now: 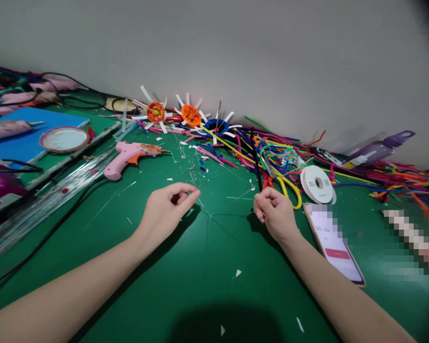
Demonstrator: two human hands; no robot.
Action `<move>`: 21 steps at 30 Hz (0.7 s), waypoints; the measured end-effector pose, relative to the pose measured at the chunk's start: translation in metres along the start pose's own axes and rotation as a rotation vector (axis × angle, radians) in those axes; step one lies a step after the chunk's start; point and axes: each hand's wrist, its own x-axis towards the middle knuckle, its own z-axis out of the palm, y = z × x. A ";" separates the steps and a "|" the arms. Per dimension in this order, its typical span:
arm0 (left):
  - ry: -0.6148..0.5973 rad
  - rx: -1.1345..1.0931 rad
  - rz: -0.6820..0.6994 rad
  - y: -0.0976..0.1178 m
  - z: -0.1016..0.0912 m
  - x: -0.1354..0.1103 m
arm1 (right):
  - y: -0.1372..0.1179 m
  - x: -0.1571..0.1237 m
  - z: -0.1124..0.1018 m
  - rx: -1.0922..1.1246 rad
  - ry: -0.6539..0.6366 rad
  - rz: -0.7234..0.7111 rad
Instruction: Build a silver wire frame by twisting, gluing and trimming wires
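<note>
My left hand [173,205] is closed in a pinch, thumb against forefinger, above the green tabletop. A very thin, see-through thread [210,216] runs from its fingertips, dips to a small crossing or knot in the middle, and continues faintly toward the other side. Level with it, my right hand [276,213] has its fingers curled in and pressed together, apparently on the thread's other end; the grip itself is hidden. Just beyond the right hand lie scissors [289,190] with yellow and red handles. A white ribbon spool [317,184] stands nearby.
A pink glue gun [123,159] lies at left beside clear plastic strips [53,209]. At the back are orange [191,116] and blue [216,126] flower-like pieces and piled pipe cleaners [271,152]. A phone [334,247] lies right, a purple bottle [375,148] behind. Paper scraps are scattered.
</note>
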 end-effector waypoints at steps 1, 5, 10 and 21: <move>0.001 0.000 0.002 0.000 0.000 0.000 | 0.001 0.000 -0.001 0.019 0.006 0.006; -0.005 -0.004 -0.003 0.000 0.000 0.000 | 0.000 0.000 0.000 -0.047 0.145 -0.008; -0.013 -0.004 -0.020 0.002 -0.001 0.000 | -0.006 -0.005 0.006 -0.105 0.190 -0.080; -0.016 -0.032 -0.035 0.001 -0.001 0.000 | -0.004 -0.013 0.008 0.010 0.221 -0.299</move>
